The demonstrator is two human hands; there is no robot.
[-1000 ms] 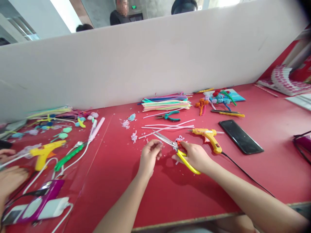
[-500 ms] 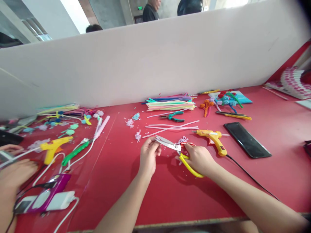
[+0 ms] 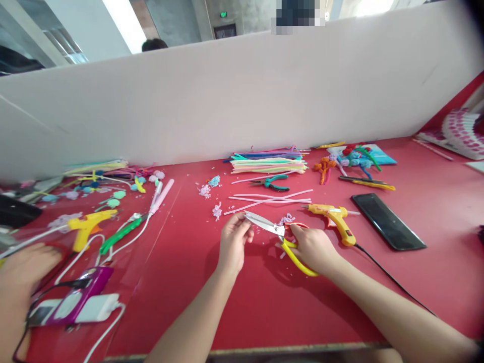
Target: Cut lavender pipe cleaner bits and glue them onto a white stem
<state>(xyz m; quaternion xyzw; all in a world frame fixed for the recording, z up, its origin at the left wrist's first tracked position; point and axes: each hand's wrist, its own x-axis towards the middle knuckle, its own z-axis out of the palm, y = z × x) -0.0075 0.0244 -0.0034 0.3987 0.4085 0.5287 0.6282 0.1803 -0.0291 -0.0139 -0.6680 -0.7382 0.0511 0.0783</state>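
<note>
My right hand (image 3: 314, 248) grips a pair of scissors (image 3: 264, 223) with one yellow and one red handle, the blades pointing left. At the blade tips, my left hand (image 3: 233, 238) is closed in a pinch. Whatever its fingers hold is too small to make out. Short lilac clippings (image 3: 286, 219) lie just behind the scissors. Farther back are several pale pink pipe cleaners (image 3: 274, 198), some of them crossing. A lilac fuzzy clump (image 3: 217, 211) rests behind my left hand.
Teal pliers (image 3: 276, 182) lie before a pipe cleaner bundle (image 3: 268, 164). To the right are a yellow glue gun (image 3: 335, 218) with its cord and a black phone (image 3: 387, 222). A co-worker's hand (image 3: 34, 264), another glue gun (image 3: 88, 227) and a power strip (image 3: 81, 295) occupy the left.
The view has shifted slightly. My hands and the scissors keep nearly the same pose. At the left, the co-worker's hands have moved.
</note>
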